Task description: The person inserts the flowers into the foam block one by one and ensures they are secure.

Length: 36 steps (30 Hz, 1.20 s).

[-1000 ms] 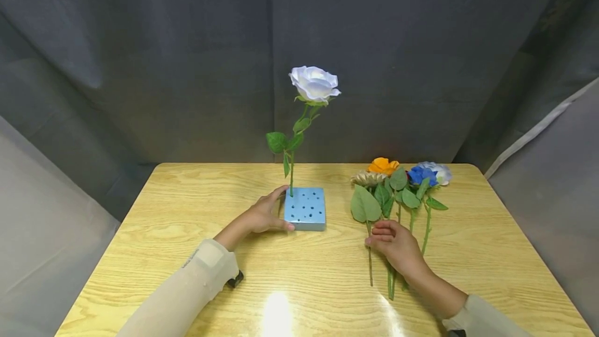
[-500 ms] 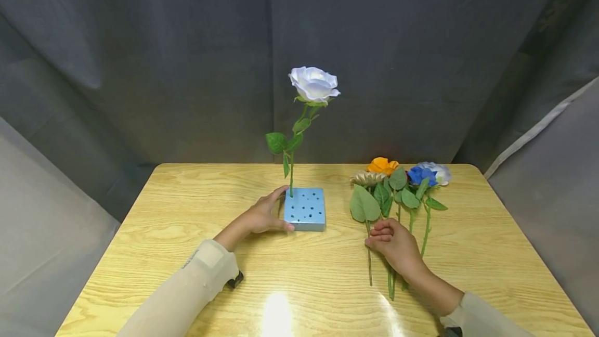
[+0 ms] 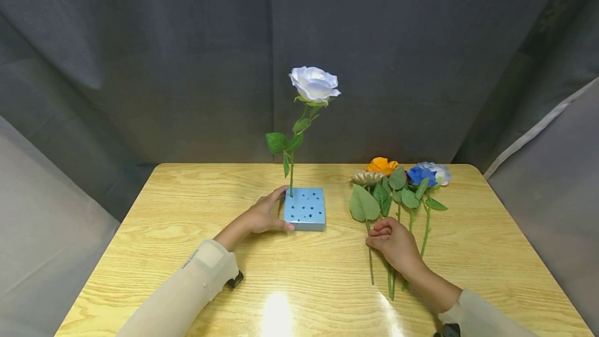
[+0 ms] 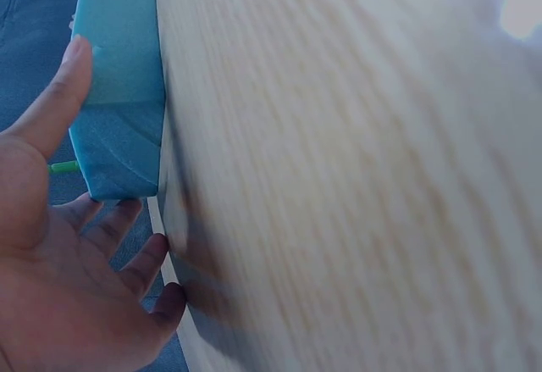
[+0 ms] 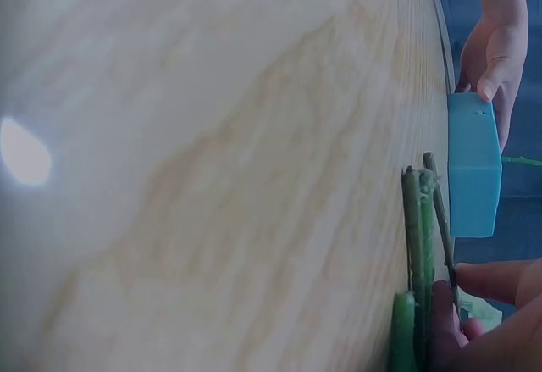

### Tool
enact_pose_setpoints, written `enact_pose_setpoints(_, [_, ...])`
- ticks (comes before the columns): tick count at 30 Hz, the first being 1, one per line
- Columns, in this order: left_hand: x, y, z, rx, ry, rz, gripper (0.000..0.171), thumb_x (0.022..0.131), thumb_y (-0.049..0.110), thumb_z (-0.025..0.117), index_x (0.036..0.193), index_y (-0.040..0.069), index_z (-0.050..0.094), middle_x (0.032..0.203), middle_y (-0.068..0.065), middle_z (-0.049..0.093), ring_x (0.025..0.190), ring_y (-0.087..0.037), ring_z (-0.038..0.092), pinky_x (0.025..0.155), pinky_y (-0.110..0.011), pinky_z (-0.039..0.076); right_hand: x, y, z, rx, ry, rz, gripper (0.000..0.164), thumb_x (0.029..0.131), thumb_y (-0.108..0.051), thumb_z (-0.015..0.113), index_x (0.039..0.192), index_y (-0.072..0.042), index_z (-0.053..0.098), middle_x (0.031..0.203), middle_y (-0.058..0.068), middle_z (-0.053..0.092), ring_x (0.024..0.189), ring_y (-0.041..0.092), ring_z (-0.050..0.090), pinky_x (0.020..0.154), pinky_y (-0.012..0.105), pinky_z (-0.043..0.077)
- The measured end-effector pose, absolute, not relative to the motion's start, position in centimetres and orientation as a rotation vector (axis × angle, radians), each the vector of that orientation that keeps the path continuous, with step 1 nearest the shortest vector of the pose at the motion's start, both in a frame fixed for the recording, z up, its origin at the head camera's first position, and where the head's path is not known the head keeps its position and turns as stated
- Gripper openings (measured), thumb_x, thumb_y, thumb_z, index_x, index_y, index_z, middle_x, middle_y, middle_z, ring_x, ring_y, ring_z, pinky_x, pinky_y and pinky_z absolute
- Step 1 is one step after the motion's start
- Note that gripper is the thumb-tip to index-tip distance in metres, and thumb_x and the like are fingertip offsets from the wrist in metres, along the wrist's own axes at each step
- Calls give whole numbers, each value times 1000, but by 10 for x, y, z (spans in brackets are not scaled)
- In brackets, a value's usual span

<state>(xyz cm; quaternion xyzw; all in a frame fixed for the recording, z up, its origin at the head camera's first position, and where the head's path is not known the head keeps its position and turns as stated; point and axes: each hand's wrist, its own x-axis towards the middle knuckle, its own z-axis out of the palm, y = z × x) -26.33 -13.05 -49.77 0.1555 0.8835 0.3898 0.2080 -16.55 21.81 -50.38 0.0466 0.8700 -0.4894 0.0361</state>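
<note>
In the head view a blue foam block (image 3: 305,208) dotted with holes rests on the table. A white artificial rose (image 3: 314,85) stands upright in its back left corner. My left hand (image 3: 263,216) holds the block from the left, thumb (image 4: 71,71) on the front face and fingers around the left and back sides. To the right, my right hand (image 3: 395,244) pinches the thin stem (image 3: 370,261) of a beige flower (image 3: 366,178) between thumb and fingers. That flower lies at the left of a bunch, its broad green leaf (image 3: 364,204) just above the hand.
Beside the beige flower lie an orange flower (image 3: 382,166), a blue flower (image 3: 421,175) and a pale one (image 3: 441,173), their stems pointing toward the near edge. The wooden table (image 3: 187,202) ends at the back against a dark curtain (image 3: 210,66).
The right hand and the pinched stem have shifted only slightly, the stem's lower end tilting a little to the right. The left hand, block and white rose stay where they were.
</note>
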Motion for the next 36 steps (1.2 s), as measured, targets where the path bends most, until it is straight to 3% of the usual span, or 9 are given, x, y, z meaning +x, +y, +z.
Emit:
enact_pose_setpoints(11, [-263, -131, -497, 430, 2455, 1079, 115, 79, 40, 90, 166, 30, 16, 169, -15, 24, 156, -45, 12, 117, -73, 20, -169, 218, -500, 174, 2610, -1532, 29, 90, -2, 76, 111, 6, 57, 101, 15, 70, 87, 19, 71, 70, 23, 57])
enact_pose_setpoints(21, [-264, -130, -497, 430, 2450, 1074, 116, 79, 40, 90, 167, 28, 15, 169, -15, 25, 156, -45, 13, 117, -73, 20, -172, 218, -496, 176, 2398, -1724, 36, 96, 0, 70, 123, 14, 52, 105, 22, 66, 87, 23, 70, 72, 32, 62])
enact_pose_setpoints(28, [-263, -130, -496, 429, 2440, 1091, 116, 79, 39, 90, 167, 27, 15, 169, -16, 25, 156, -45, 12, 117, -73, 19, -174, 219, -493, 236, 2218, -1840, 38, 99, 2, 64, 131, 17, 49, 102, 15, 67, 86, 18, 71, 74, 30, 62])
enact_pose_setpoints(36, [-264, -131, -499, 431, 2439, 1102, 117, 78, 40, 91, 167, 28, 15, 169, -17, 25, 156, -45, 12, 117, -72, 20, -174, 222, -482, 209, 2022, -1936, 49, 101, -1, 63, 141, 21, 43, 111, 12, 74, 97, 15, 74, 86, 29, 60])
